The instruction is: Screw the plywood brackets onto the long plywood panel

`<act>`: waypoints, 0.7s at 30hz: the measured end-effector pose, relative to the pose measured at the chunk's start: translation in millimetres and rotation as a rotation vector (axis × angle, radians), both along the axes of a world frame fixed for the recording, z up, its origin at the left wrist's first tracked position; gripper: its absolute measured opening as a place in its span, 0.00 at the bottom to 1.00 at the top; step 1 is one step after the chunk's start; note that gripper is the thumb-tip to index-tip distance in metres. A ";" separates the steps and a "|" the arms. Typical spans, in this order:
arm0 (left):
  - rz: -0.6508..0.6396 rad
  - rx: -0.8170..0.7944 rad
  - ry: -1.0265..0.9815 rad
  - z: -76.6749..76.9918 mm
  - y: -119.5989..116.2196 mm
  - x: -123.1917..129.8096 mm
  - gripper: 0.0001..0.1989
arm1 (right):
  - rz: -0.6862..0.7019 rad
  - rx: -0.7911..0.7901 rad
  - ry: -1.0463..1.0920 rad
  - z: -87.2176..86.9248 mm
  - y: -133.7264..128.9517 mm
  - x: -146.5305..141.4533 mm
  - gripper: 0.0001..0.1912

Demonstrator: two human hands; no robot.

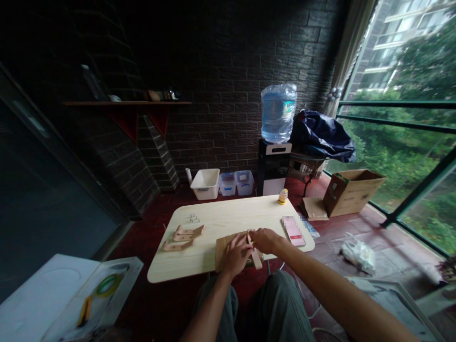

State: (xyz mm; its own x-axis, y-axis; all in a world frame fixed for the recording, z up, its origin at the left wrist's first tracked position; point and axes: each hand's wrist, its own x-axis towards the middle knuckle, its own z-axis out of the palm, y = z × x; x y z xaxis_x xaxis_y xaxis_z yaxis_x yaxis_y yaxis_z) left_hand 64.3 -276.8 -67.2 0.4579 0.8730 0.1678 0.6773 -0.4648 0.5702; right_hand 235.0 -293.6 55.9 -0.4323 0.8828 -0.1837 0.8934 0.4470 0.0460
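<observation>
Near the front edge of the pale table [213, 213], a light wooden strip [255, 260] lies across a brown cardboard piece [221, 248]. My left hand [235, 254] reaches over the cardboard, its fingertips and thumb closed against the strip's left side. From the right, my right hand [264, 239] is curled at the strip's far end, fingers bent in on it. Anything small between those fingers is too small to make out. Several bent wooden pieces [180, 245] lie to the left, with small metal hooks or screws [194, 218] behind them.
A pink-screened phone [295, 231] lies at the table's right, and a small yellow container [283, 196] stands at its far right corner. Beyond are plastic bins [206, 183], a water dispenser [274, 164] and a cardboard box [351, 190]. An open white case [117, 285] is at lower left.
</observation>
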 end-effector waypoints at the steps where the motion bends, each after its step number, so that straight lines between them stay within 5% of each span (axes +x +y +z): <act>1: 0.003 0.001 -0.002 -0.5 0.2 -0.3 0.11 | -0.016 -0.004 0.008 -1.6 1.2 -0.1 0.18; 21: 0.010 -0.012 0.003 5.2 -2.2 0.4 0.11 | -0.043 0.029 0.026 -0.2 -3.8 -2.9 0.18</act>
State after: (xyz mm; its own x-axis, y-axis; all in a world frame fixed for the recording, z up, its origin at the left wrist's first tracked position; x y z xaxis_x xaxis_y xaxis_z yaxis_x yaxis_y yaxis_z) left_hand 64.7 -279.0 -62.0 0.4499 0.8793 0.1560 0.6833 -0.4514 0.5738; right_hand 232.1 -297.4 55.7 -0.3980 0.9055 -0.1472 0.9128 0.4068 0.0346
